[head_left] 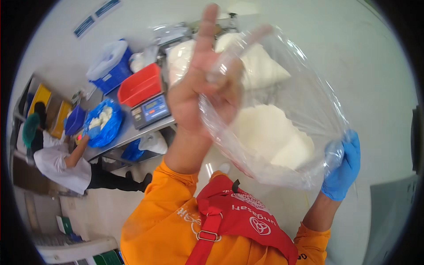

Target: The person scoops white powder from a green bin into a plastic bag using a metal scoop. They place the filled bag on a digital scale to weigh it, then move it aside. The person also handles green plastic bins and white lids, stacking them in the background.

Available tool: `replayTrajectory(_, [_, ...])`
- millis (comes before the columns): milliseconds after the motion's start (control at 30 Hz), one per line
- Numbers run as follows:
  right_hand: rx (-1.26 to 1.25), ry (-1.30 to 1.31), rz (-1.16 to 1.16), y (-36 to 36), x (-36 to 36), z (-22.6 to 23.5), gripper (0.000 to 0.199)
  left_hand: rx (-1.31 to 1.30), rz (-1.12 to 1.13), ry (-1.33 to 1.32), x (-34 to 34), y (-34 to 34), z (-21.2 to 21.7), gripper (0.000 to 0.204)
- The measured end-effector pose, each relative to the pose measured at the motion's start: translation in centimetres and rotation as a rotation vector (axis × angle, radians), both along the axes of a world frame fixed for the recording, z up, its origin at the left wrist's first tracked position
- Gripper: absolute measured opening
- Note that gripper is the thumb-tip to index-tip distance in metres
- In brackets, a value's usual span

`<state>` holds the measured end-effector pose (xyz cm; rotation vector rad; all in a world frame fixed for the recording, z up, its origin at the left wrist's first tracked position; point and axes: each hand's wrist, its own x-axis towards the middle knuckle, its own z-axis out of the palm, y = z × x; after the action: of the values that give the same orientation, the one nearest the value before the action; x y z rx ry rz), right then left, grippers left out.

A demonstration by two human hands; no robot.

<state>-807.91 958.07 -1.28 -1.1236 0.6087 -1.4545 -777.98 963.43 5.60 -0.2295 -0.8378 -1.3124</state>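
A large clear plastic bag (319, 95) hangs open in front of me, with a heap of pale cream powder (271, 134) inside. My left hand (210, 86), bare and a little blurred, is at the bag's left rim. Two of its fingers stretch out while the others curl in against the plastic. In a blue glove, my right hand (343, 165) is closed on the bag's right edge, with bunched film between its fingers. Behind the bag sit full clear bags of similar pale contents (260, 66), partly hidden by my left hand.
Along the wall, a steel table (120, 138) bears a digital scale (151, 110), a red tray (140, 85), a blue lined crate (112, 66) and a blue bag of whitish pieces (104, 123). A person in white (66, 165) reaches to that bag. White sacks lie under the table.
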Motion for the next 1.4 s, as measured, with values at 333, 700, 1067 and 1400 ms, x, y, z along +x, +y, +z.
replayTrajectory(333, [-0.191, -0.137, 0.425, -3.1, 40.0, 6.2, 0.019, 0.089, 0.498, -0.17, 32.6, 9.0, 12.2, 0.065])
replayTrajectory(700, [0.201, -0.227, 0.896, -6.7, 67.3, 3.0, 0.018, 0.109, 0.91, -0.187, 53.5, 6.3, 11.0, 0.069])
replayTrajectory(1067, [0.301, 0.024, 0.96, -10.7, 74.1, -7.7, 0.019, 0.445, 1.142, -0.587, 62.1, 7.7, -2.1, 0.072])
replayTrajectory(1400, [0.284, 0.24, 0.869, -12.7, 72.9, -10.2, 0.031, 0.866, 1.413, -0.813, 64.4, 15.3, -8.9, 0.046])
